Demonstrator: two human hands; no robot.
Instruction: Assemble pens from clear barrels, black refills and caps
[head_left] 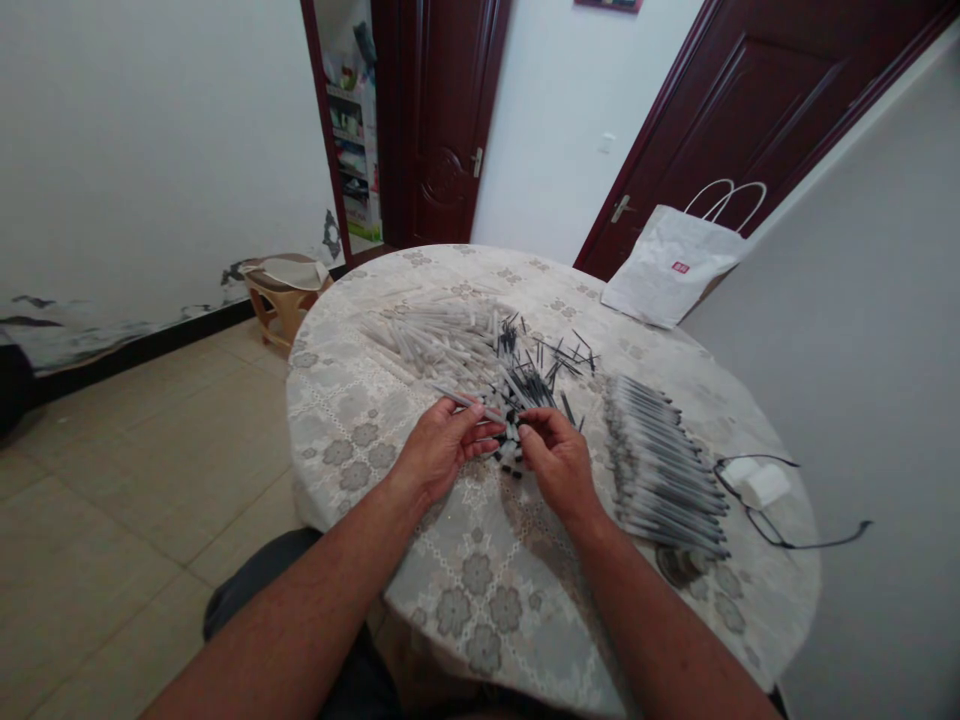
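Observation:
My left hand (448, 440) grips a slim pen (459, 398) between thumb and fingers, its dark end pointing up and left. Close by on the right, my right hand (559, 452) has thumb and fingertips pinched near the pen's other end; whatever they hold is too small to make out. Small black and white pen parts (512, 470) lie beneath and between both hands. Just beyond them is a heap of translucent white pen barrels (442, 335). Dark, thin refills (531, 382) are bunched to the right of that heap, some scattered loose.
Many pens (667, 465) lie in a row right of my right arm, with a small round object (681, 562) below. Eyeglasses (780, 543) and a white block (765, 484) sit at the right edge. A white paper bag (675, 265) stands behind on the flowered tablecloth (480, 575).

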